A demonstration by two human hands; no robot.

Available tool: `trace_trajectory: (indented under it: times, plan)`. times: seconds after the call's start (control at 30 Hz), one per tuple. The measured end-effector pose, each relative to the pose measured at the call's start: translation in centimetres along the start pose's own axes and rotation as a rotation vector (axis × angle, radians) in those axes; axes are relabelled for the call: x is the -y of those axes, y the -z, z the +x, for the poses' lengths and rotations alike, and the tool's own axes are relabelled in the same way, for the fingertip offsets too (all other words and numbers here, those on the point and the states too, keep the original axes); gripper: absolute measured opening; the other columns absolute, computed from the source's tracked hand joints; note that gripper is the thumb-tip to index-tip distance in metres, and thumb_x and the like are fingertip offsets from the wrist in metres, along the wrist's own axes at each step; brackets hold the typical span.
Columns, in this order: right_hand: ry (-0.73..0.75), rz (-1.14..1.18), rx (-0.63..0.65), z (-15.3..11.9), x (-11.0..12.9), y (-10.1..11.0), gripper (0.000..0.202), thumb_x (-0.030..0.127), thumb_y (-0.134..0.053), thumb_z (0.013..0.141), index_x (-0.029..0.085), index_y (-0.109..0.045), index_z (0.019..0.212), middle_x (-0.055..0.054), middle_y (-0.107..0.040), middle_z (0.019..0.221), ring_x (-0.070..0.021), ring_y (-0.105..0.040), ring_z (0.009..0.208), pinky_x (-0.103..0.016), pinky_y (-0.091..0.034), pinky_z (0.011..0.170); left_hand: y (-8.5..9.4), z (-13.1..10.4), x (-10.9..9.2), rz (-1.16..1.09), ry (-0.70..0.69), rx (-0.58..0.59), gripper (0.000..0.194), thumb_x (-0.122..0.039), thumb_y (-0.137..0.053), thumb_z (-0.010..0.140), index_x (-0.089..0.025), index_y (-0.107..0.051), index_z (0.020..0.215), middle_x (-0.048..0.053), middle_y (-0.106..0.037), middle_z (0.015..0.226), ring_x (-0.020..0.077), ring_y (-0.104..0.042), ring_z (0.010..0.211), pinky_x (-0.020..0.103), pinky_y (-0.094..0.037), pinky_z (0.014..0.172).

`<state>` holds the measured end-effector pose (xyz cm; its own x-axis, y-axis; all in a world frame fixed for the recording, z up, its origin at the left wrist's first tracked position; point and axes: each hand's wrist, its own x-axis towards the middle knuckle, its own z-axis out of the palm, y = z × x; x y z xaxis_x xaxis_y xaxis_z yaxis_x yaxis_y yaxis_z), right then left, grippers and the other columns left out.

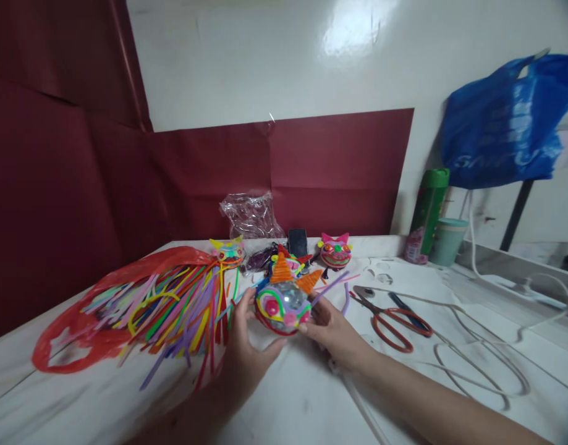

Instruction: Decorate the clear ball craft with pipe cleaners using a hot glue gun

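A clear ball decorated as an animal head [287, 303] is between my two hands, low over the table. It has orange pipe-cleaner ears, pink eyes and nose, and green, white and yellow outlines. My left hand [249, 349] cups its left side, thumb stretched below and fingertips partly hidden behind it. On the right side, my right hand [330, 330] grips the lower edge with thumb and fingers. A purple pipe cleaner [330, 287] sticks out just above the right hand; whether it is held I cannot tell. Close behind is another colourful head [290, 264], partly covered.
Many pipe cleaners [172, 309] lie on a red plastic bag [80, 340] at left, beside a yellow-eared head [228, 252]. A pink head [335, 250], phone [297, 241] and clear wrapper [253, 216] stand behind. Orange-handled scissors [390, 321], cables [485, 346] and a spray can [427, 216] are right.
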<state>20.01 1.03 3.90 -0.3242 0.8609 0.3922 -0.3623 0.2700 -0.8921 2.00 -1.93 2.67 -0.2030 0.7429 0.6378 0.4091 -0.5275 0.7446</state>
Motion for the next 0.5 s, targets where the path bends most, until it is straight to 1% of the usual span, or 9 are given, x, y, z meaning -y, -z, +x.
trace_trajectory:
  times: [0.07, 0.1, 0.2, 0.3, 0.4, 0.5]
  plan:
    - [0.024, 0.005, -0.010, 0.1, 0.1, 0.1, 0.067, 0.045, -0.084, 0.058, 0.027, -0.057, 0.116, -0.009, -0.058, 0.131, -0.0261, -0.054, 0.121, -0.040, -0.044, 0.101, 0.3, 0.0, -0.4, -0.015, -0.069, 0.019, 0.080, -0.029, -0.077, 0.063, -0.022, -0.039, 0.133, 0.016, -0.046, 0.139, 0.0311, -0.051, 0.122, 0.039, -0.048, 0.094]
    - [0.026, 0.006, -0.006, 0.1, 0.1, 0.1, 0.067, 0.045, -0.085, 0.057, 0.027, -0.057, 0.115, -0.009, -0.058, 0.130, -0.0266, -0.053, 0.122, -0.040, -0.043, 0.102, 0.5, 0.1, -0.5, -0.028, -0.071, 0.019, 0.078, -0.029, -0.075, 0.065, -0.021, -0.039, 0.134, 0.016, -0.048, 0.138, 0.0308, -0.052, 0.121, 0.039, -0.049, 0.093]
    - [0.019, 0.007, 0.009, 0.1, 0.1, 0.1, 0.069, 0.047, -0.085, 0.055, 0.027, -0.057, 0.116, -0.011, -0.059, 0.129, -0.0290, -0.054, 0.120, -0.043, -0.044, 0.101, 0.9, 0.6, -1.1, -0.101, 0.009, 0.021, 0.079, -0.029, -0.075, 0.065, -0.022, -0.040, 0.135, 0.015, -0.051, 0.136, 0.0295, -0.054, 0.119, 0.040, -0.047, 0.096]
    - [0.031, 0.016, 0.029, 0.0, 0.2, 0.1, 0.072, 0.045, -0.085, 0.056, 0.029, -0.056, 0.120, -0.009, -0.059, 0.128, -0.0292, -0.054, 0.120, -0.044, -0.045, 0.100, 1.2, 1.1, -1.8, -0.237, 0.056, 0.052, 0.075, -0.029, -0.077, 0.063, -0.023, -0.045, 0.130, 0.012, -0.051, 0.137, 0.0284, -0.053, 0.121, 0.038, -0.044, 0.100]
    - [0.054, 0.038, 0.051, 0.0, 0.3, 0.2, 0.070, 0.043, -0.086, 0.056, 0.032, -0.056, 0.119, -0.007, -0.059, 0.128, -0.0278, -0.054, 0.120, -0.043, -0.045, 0.101, 1.4, 1.3, -2.1, -0.415, 0.119, 0.085, 0.055, -0.035, -0.070, 0.073, -0.022, -0.052, 0.123, 0.011, -0.055, 0.132, 0.0256, -0.056, 0.116, 0.034, -0.047, 0.094]
    - [0.044, 0.049, 0.062, 0.1, 0.3, 0.5, 0.068, 0.042, -0.087, 0.054, 0.031, -0.057, 0.114, -0.006, -0.058, 0.128, -0.0275, -0.055, 0.119, -0.043, -0.045, 0.101, 1.6, 1.4, -2.1, -0.500, 0.189, 0.077, 0.038, -0.039, -0.061, 0.081, -0.021, -0.057, 0.114, 0.008, -0.064, 0.114, 0.0200, -0.061, 0.100, 0.029, -0.048, 0.084]
